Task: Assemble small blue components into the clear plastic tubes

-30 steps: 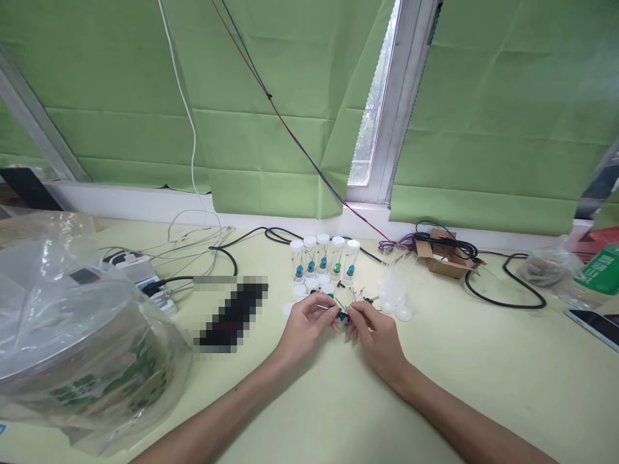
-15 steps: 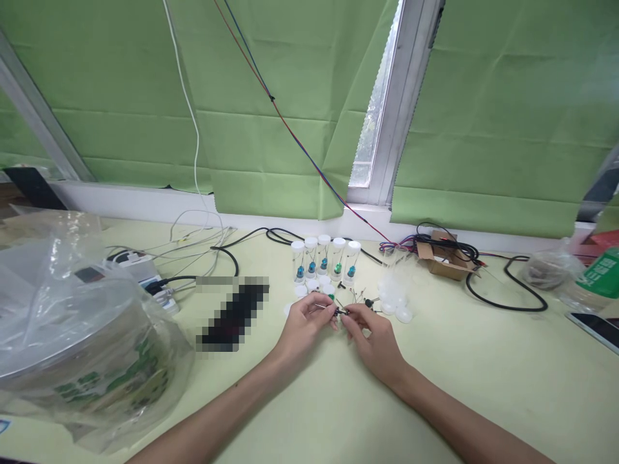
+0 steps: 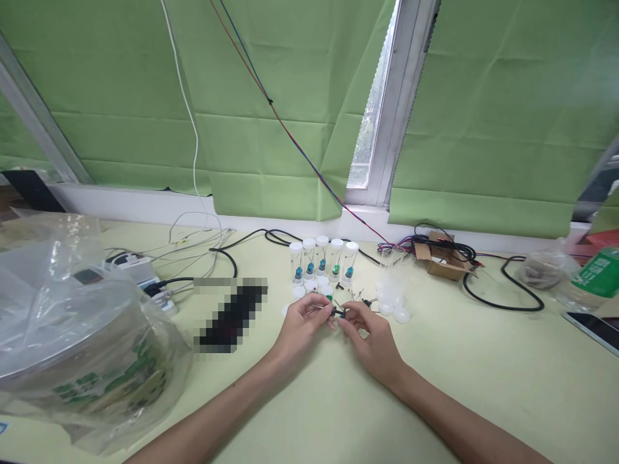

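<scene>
My left hand (image 3: 308,322) and my right hand (image 3: 370,328) meet over the middle of the table, fingertips pinched. Between them is a small dark piece (image 3: 338,313) with a thin rod or shaft, gripped from both sides; its exact kind is too small to make out. Just beyond stand several clear tubes with white caps (image 3: 322,258), each with a blue or green part and thin stems inside. White round caps (image 3: 300,293) lie near my left fingers. A small black T-shaped piece (image 3: 340,286) and loose thin-stemmed parts (image 3: 360,296) lie beyond my right fingers.
Clear empty tubes (image 3: 393,283) and round lids (image 3: 401,314) lie to the right. Farther back are a cardboard box (image 3: 443,264) and black cables (image 3: 525,309). At left stand a large bagged tub (image 3: 91,380) and a power strip (image 3: 162,296). A phone (image 3: 594,330) lies far right.
The view has shifted very slightly. Both hands stay together on the small dark piece, and my right fingertips have moved only a little.
</scene>
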Available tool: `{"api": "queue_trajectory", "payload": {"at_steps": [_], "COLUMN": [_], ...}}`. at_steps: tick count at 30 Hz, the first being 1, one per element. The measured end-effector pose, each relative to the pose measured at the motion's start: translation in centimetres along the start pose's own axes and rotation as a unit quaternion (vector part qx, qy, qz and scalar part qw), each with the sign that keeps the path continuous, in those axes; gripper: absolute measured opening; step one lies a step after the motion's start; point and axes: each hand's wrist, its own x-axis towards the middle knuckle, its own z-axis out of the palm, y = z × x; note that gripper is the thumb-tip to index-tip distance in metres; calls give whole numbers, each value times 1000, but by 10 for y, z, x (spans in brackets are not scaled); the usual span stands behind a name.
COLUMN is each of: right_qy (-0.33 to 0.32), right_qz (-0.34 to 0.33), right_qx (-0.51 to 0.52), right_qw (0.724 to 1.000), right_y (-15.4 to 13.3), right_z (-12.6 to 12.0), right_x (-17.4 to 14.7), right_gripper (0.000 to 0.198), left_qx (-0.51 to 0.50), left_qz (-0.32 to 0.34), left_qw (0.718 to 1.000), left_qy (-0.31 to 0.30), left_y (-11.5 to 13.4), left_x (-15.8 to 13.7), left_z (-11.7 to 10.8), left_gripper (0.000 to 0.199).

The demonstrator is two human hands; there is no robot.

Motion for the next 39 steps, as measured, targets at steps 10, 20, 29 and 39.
{"api": "queue_trajectory", "payload": {"at_steps": [10,20,29,39], "right_qy": [-13,15,2,-8], "right_qz": [1,-8,20,-5], "right_qx": [-2,-16,26,32], "right_qw": [1000,1000,999,999], "right_y": [4,-1,-1,-2], "right_z": [1,-1,0,0], "right_x": [0,0,1,0], "right_gripper": [14,14,12,15], "left_qx": [-19,-25,7,42], "left_qz": [-4,-13,-11,5], "left_qw": [1000,999,1000,999], "left_qy": [-11,-18,-3,-1], "left_y": [0,-1,6,5], "left_x": [-2,-3,-5,-5], "left_z": [1,1,6,6], "left_gripper": [19,18,22,23]}}
